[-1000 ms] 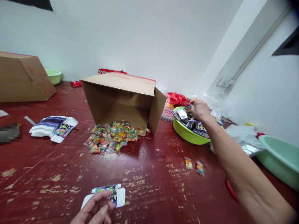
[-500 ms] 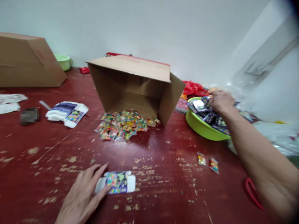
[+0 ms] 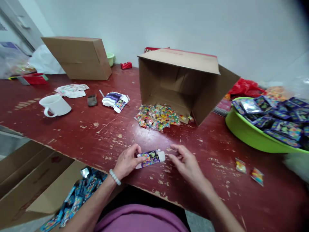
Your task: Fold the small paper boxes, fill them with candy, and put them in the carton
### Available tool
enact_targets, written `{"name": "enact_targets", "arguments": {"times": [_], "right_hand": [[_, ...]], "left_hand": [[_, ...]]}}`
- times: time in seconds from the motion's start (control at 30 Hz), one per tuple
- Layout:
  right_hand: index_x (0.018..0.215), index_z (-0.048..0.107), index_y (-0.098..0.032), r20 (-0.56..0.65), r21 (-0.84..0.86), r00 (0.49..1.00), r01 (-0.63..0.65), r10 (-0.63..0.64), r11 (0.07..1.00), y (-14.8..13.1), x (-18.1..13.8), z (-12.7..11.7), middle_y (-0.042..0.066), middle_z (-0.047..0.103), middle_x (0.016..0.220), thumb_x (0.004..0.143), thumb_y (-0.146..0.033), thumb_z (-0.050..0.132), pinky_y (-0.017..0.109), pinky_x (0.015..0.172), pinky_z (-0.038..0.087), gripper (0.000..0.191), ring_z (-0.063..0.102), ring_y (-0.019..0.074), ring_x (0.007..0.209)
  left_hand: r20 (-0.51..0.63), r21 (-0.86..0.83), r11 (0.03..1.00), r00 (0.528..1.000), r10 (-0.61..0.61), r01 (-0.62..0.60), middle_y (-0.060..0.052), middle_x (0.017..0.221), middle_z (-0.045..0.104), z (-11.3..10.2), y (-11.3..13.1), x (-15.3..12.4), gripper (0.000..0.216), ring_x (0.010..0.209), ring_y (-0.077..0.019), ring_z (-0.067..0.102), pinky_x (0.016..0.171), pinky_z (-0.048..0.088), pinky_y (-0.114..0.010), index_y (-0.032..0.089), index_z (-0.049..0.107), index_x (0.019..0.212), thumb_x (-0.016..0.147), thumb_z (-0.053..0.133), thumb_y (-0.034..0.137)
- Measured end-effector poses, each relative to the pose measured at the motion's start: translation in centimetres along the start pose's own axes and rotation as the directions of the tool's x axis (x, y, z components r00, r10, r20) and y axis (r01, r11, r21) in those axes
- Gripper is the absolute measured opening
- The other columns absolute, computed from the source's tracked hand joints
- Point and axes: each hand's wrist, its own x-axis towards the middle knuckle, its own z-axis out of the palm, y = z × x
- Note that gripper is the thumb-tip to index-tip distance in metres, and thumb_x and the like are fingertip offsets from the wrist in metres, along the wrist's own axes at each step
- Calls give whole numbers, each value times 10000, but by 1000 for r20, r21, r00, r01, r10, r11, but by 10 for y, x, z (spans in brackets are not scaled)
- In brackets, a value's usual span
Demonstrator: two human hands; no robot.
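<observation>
My left hand (image 3: 127, 160), with a beaded bracelet at the wrist, grips one end of a small printed candy box (image 3: 151, 158), its thumb on top. White end flaps stick out from the box, which is just at the tabletop. To its right, my right hand (image 3: 184, 160) hovers with thumb and fingers apart and nothing visible between them. Beyond both hands lies a heap of small wrapped candies (image 3: 156, 116), spilling from the mouth of a tipped cardboard carton (image 3: 178, 74). Two candy packets, a yellow one (image 3: 240, 165) and a multicoloured one (image 3: 257, 176), lie to the right.
A green basin (image 3: 251, 137) full of dark printed packs stands at the right. Leftward are a stack of flat boxes (image 3: 114, 100), a white mug (image 3: 56, 105), a cloth (image 3: 72, 90) and another carton (image 3: 79, 59). Below the table edge, an open carton (image 3: 53, 187) holds blue packets.
My right hand has come back from the green basin to beside the small box. My left hand now grips the box's end. The view has swung left and shows more of the table.
</observation>
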Motion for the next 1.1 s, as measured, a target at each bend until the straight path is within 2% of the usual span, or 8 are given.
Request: {"name": "enact_targets", "arguments": {"times": [0.1, 0.17, 0.23, 0.37, 0.53, 0.77, 0.97, 1.1], "right_hand": [[1213, 594, -193, 4, 311, 984, -171, 179, 935, -4, -15, 39, 82, 688, 1031, 869, -401, 614, 323, 751, 518, 403, 633, 203, 841], [1113, 628, -180, 55, 481, 976, -211, 211, 851, -12, -17, 44, 76, 692, 986, 887, -428, 594, 307, 741, 512, 337, 626, 198, 832], [1017, 651, -167, 92, 527, 973, -226, 210, 819, -23, -17, 39, 67, 685, 926, 901, -435, 586, 291, 726, 499, 300, 609, 189, 806], [1014, 647, -184, 212, 513, 960, -267, 180, 816, -51, -24, 21, 30, 646, 867, 911, -416, 595, 251, 658, 469, 258, 568, 156, 738], [1078, 614, -196, 337, 623, 931, -332, 140, 708, -71, -36, 19, 0, 582, 791, 922, -416, 593, 221, 559, 432, 270, 517, 110, 615], [1380, 409, -292, 272, 675, 942, -334, 199, 657, -85, -43, 28, 5, 606, 954, 837, -411, 681, 174, 404, 408, 619, 506, 60, 483], [1045, 604, -172, 364, 706, 913, -399, 183, 586, -87, -46, 32, -45, 563, 621, 802, -447, 706, 148, 360, 378, 381, 501, 70, 399], [925, 644, -148, 301, 650, 915, -402, 267, 645, -79, -50, 34, -17, 580, 616, 834, -516, 646, 189, 359, 412, 379, 501, 94, 399]], "left_hand": [[102, -447, 885, 990, -94, 130, 56, 667, 531, 0, -2, -12, 358, 602, -124, 515, 556, 386, -231, 204, 438, 756, 689, 756, 355], [204, -589, 784, 974, -93, 198, 56, 678, 563, -3, 2, -23, 416, 589, -114, 536, 538, 392, -214, 201, 431, 771, 662, 800, 358], [358, -655, 708, 934, -17, 264, 30, 756, 622, -7, 10, -35, 406, 652, -119, 582, 584, 424, -213, 184, 490, 841, 667, 817, 350], [595, -741, 547, 758, 266, 389, -92, 1081, 682, -5, 27, -51, 509, 960, -194, 634, 844, 468, -288, 154, 601, 1112, 704, 802, 383], [662, -743, 448, 641, 388, 497, -135, 860, 719, 14, 35, -60, 603, 741, -244, 686, 694, 499, -309, 92, 712, 945, 587, 820, 565], [529, -764, 577, 793, 303, 290, -81, 752, 709, 10, 45, -65, 503, 699, -189, 629, 667, 453, -258, 104, 717, 847, 554, 860, 487], [452, -697, 682, 874, 178, 221, -43, 677, 679, 17, 49, -60, 277, 608, -147, 592, 594, 456, -246, 112, 683, 808, 714, 773, 357], [429, -698, 658, 901, 67, 284, -40, 652, 657, 29, 57, -61, 303, 574, -144, 589, 582, 475, -259, 106, 646, 722, 741, 742, 393]]}}
